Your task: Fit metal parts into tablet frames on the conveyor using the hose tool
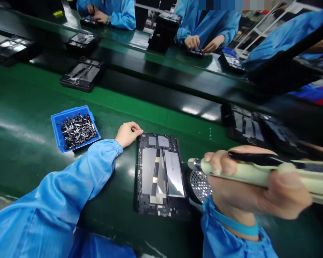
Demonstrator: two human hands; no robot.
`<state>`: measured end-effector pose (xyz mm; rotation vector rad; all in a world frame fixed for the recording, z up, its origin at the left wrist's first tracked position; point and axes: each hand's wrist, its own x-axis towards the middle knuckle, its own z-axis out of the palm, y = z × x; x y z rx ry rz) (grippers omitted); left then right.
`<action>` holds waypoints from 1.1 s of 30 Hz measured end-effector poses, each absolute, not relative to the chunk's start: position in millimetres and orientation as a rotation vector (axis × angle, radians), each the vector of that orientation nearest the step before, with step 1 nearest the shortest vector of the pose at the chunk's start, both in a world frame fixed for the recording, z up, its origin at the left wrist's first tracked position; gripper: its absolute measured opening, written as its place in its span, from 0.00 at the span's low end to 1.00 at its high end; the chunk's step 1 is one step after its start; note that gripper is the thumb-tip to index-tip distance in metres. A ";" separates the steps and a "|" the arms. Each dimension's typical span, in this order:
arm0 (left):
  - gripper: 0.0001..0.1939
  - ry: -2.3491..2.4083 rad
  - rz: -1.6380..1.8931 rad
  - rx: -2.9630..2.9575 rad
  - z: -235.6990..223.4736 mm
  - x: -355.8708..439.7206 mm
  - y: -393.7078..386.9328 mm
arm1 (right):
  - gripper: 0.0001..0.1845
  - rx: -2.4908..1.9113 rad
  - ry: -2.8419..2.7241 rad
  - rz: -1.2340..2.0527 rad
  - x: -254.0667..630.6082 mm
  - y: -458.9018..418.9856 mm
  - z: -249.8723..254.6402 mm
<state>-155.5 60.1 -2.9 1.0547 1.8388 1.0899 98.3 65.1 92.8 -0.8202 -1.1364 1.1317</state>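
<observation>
An opened tablet [161, 172] lies on the green bench in front of me, its silver battery panels and dark ribbon cables showing. At its upper left corner my left hand [127, 134] is closed in a pinch; what sits between thumb and fingertip is too small to name. My right hand [258, 197] is wrapped round a pale electric screwdriver [247, 175] with a black lever. The screwdriver lies almost level, its tip pointing left, close to the tablet's right edge. Left of my left hand is a blue tray [59, 138] full of small black and silver parts.
A round perforated metal dish [200, 184] stands right of the tablet, partly behind my right hand. More opened tablets [82, 73] rest along the line, with others [247, 123] at the right. Across the bench, co-workers in blue sleeves [123, 14] handle devices.
</observation>
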 end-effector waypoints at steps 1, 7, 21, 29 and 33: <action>0.04 1.842 1.077 1.080 -4.8 -156.3 60.4 | 0.18 -0.737 -1.175 1.169 86.6 66.5 94.5; 0.05 1.793 1.038 1.143 -10.1 -158.9 61.6 | 0.17 -0.583 -1.166 1.317 4.9 87.8 88.1; 0.07 1.789 0.989 1.098 -10.4 -154.0 61.5 | 0.17 -0.665 -1.185 1.351 -58.4 116.0 45.9; 0.06 1.793 0.971 1.115 -9.3 -155.1 61.3 | 0.18 -0.650 -1.220 1.349 -60.2 114.3 45.4; 0.06 1.782 0.989 1.104 -13.8 -156.0 60.9 | 0.18 -0.671 -1.207 1.351 -63.2 113.8 41.5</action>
